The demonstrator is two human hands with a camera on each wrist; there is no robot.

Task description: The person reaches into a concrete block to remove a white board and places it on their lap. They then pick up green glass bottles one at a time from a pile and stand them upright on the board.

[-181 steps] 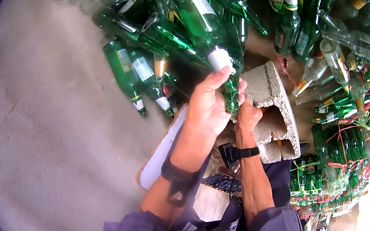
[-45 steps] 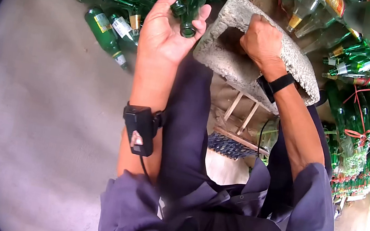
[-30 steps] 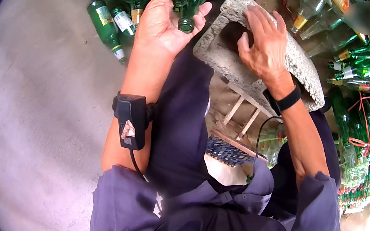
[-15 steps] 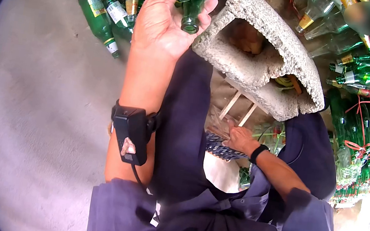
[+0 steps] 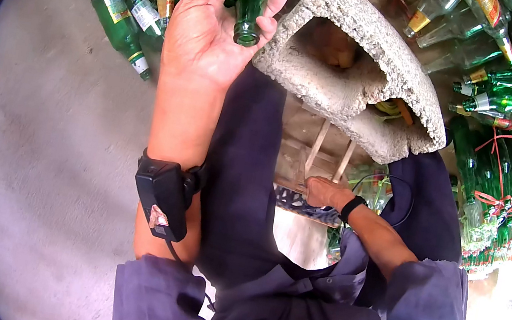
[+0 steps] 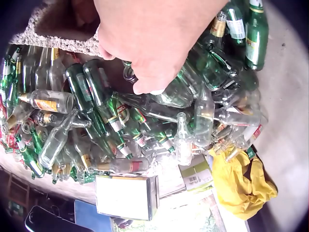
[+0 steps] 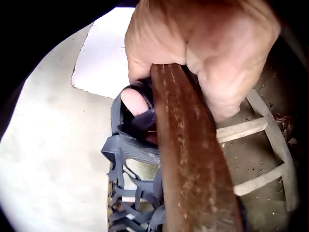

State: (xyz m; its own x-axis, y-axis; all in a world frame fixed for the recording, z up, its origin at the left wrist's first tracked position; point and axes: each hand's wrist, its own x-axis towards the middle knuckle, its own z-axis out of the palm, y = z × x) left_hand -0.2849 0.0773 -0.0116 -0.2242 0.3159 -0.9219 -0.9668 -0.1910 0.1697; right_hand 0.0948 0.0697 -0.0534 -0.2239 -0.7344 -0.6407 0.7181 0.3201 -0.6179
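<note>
The left hand (image 5: pixel 210 45) holds the necks of green bottles (image 5: pixel 249 18) at the top of the head view, palm up with fingers curled round them. In the left wrist view this hand (image 6: pixel 149 38) covers most of the bottles. Lower down, between the knees, the right hand (image 5: pixel 326 192) grips the wooden edge of a low stool with a dark woven seat (image 5: pixel 309 207). Seen from the right wrist, the hand (image 7: pixel 203 48) is curled round a brown wooden bar (image 7: pixel 188 154), beside dark woven straps (image 7: pixel 140 151).
A hollow concrete block (image 5: pixel 365 20) stands above the knees, right of the left hand. Loose bottles (image 5: pixel 118 17) lie on the floor at upper left; more, some tied with red string, are at right. A yellow cloth (image 6: pixel 239 183) lies past the pile.
The right hand has left the concrete block and come down to the stool, where it now grips the wooden edge. The left hand still holds the bottle necks, slightly further left in view.
</note>
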